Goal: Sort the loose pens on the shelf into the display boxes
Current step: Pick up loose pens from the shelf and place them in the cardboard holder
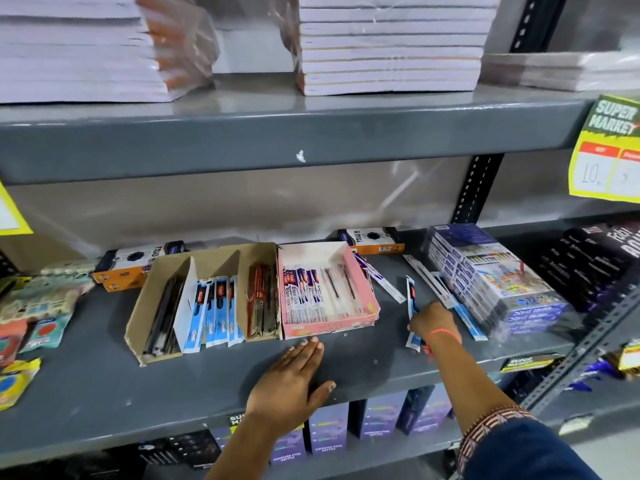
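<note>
The right hand closes its fingers on a blue-sleeved packaged pen, held upright just right of the pink display box. The left hand lies flat on the grey shelf, fingers together and holding nothing, its fingertips at the pink box's near edge. More loose pens lie scattered between that box and the wrapped stack of boxes to the right. Matching blue sleeves stand in the cardboard display box on the left. These pens look light and stiff, their plastic sleeves probably slippery; pinching mid-length should keep one from swinging.
</note>
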Demonstrator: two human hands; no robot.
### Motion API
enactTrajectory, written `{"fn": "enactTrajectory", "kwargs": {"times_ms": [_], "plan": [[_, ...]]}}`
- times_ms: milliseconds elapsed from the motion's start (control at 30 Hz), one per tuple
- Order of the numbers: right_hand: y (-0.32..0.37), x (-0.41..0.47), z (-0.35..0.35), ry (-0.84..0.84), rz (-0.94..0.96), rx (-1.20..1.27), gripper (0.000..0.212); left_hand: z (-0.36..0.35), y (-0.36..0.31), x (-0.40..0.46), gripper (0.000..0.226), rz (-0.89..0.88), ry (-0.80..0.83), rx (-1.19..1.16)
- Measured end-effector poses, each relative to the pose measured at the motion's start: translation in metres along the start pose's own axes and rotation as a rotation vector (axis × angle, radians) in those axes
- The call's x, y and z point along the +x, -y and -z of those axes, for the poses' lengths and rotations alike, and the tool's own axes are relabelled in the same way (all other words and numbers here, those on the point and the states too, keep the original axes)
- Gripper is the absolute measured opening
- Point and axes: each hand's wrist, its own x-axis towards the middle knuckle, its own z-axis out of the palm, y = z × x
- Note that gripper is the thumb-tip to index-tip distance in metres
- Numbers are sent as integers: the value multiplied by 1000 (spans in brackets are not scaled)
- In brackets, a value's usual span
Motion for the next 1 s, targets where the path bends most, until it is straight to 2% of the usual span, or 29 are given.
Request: {"fn": "enactTrajectory", "kwargs": {"times_ms": [167, 233, 333, 400, 467, 533, 567, 733, 833, 933, 1000], "plan": [[-8, -3, 9, 67, 6, 73, 26, -2, 1, 1, 116, -21, -10, 13], [-12, -5, 10, 32, 29, 129, 21, -3, 1, 1, 114, -24, -11, 24], [-16, -10, 9, -28, 84, 166, 3, -3, 0, 0, 115, -22, -28, 1], [-21, -12, 5, -57, 128, 222, 10, -2, 0, 0, 109, -30, -81, 30], [-27, -14, 0, -89, 195, 290, 35, -1, -1, 1, 102, -39, -133, 51], [-31, -18, -4, -128, 273, 315, 53, -4, -1, 0, 112, -33, -102, 18], [-33, -18, -5, -143, 299, 329, 55, -4, -1, -1, 117, -23, -64, -1], [-37, -22, -5, -136, 212, 597, 23, 0, -1, -1, 123, -14, -35, 23], [-42, -23, -5, -112, 152, 735, 23, -1, -2, -2, 123, -17, -31, 20], [-47, -24, -4, -66, 114, 844, 39, 0, -2, -2, 123, -4, -34, 22], [-50, -27, -3, -9, 111, 931, 39, 0, -2, -2, 124, 6, -36, 25]]}}
